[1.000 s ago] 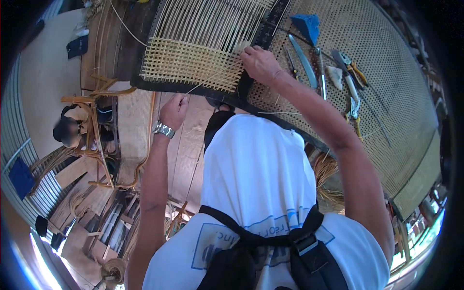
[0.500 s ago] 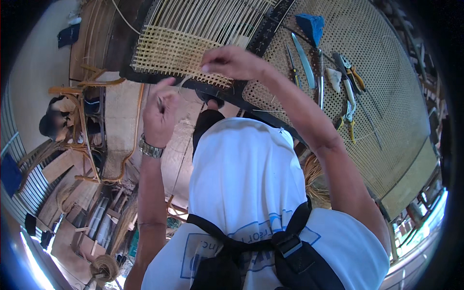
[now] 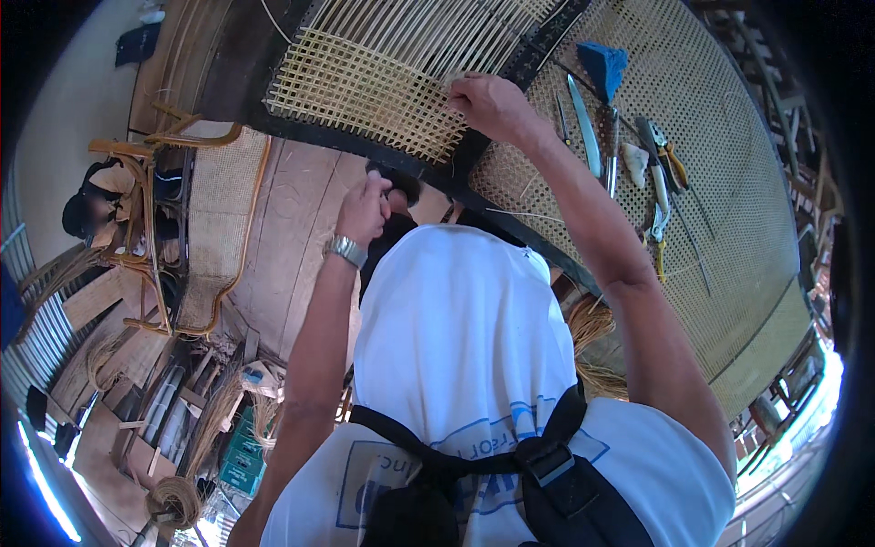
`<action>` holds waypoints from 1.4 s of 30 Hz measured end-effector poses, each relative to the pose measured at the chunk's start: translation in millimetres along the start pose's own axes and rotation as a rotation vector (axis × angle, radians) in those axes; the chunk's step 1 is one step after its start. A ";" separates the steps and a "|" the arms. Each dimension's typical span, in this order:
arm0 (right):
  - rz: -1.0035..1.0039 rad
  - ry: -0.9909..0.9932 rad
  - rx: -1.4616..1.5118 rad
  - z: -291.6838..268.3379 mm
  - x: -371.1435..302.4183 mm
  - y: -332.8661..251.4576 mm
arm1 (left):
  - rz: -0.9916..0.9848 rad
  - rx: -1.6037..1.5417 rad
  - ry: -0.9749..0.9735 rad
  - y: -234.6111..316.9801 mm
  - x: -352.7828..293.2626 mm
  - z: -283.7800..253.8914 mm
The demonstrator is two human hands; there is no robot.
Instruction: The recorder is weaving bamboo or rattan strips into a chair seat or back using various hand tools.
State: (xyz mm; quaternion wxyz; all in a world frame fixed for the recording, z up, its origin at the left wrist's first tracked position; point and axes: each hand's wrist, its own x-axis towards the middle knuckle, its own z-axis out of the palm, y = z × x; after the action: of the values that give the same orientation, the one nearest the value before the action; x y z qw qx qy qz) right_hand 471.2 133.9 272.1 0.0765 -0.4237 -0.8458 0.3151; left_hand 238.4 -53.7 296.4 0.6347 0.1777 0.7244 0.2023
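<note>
A woven cane panel (image 3: 365,96) sits in a dark frame (image 3: 401,162), with a tight lattice at its near end and long parallel strands beyond. My right hand (image 3: 497,108) is closed in a pinch over the right edge of the lattice. At its fingertips a pale bit of cane strip (image 3: 452,80) shows; the rest of the strip is hard to make out. My left hand (image 3: 365,211) hangs lower, short of the frame's near edge, with its fingers curled together. Whatever it holds, if anything, is hidden.
On a finished cane surface (image 3: 729,173) at right lie a knife (image 3: 585,128), pliers (image 3: 673,159), cutters (image 3: 658,214), thin rods and a blue cloth (image 3: 602,68). Left stands a cane chair (image 3: 219,201), a person beyond it. Cane bundles (image 3: 591,328) hang below the frame.
My right hand has moved right and away to the lattice's right edge. My left hand has dropped nearer and right, its fingers now curled. The strip between my hands no longer shows.
</note>
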 end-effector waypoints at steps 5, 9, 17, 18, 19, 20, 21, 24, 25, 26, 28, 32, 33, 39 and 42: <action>0.091 0.022 -0.076 -6.9 -3.4 -13.5 | 0.139 -0.035 -0.048 -10.1 -2.3 19.0; 0.106 0.061 -0.090 -2.5 -5.0 -17.2 | 0.222 -0.015 -0.003 35.9 14.3 38.3; 0.081 -0.023 0.334 -11.2 -12.8 -7.7 | 0.608 0.383 0.243 63.4 51.7 62.8; 0.082 -0.020 0.335 -11.4 -12.4 -6.3 | 0.582 0.362 0.180 63.0 55.0 64.4; 0.051 -0.006 0.318 -11.1 -10.6 -4.5 | 0.583 0.366 0.179 63.0 58.7 65.5; 0.022 0.009 0.300 -10.6 -10.4 -2.4 | 0.554 0.377 0.222 64.4 61.1 67.7; 0.025 0.012 0.303 -7.0 -10.8 -2.6 | 0.524 0.389 0.267 65.2 62.9 69.4; 0.063 0.034 0.178 3.8 -9.2 -8.9 | 0.624 0.694 0.387 68.9 61.3 72.5; 0.071 0.053 0.126 5.3 -8.9 -10.7 | 0.622 0.697 0.387 69.1 58.4 72.0; 0.081 0.073 0.073 5.7 -9.3 -10.6 | 0.408 0.498 0.245 75.9 47.4 72.1; 0.094 0.069 0.084 8.4 -4.6 6.1 | 0.192 0.301 0.103 77.6 40.8 69.3; 0.116 0.038 0.036 7.4 -3.0 5.7 | 0.195 0.231 0.042 70.9 38.5 58.2; 0.115 0.037 0.038 6.4 -3.9 3.7 | 0.191 0.277 0.025 74.2 36.9 59.0; 0.075 0.117 0.025 -1.1 -4.6 -8.6 | 0.171 0.360 -0.001 82.8 47.7 65.5; 0.088 0.081 0.002 1.3 -2.1 -5.7 | 0.165 0.399 -0.002 90.9 52.4 69.7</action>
State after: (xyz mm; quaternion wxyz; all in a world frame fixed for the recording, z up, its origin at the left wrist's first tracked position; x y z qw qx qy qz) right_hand 468.1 129.2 274.8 0.0973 -0.4729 -0.8223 0.3013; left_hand 300.7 55.7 291.3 0.5689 0.3586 0.7325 0.1059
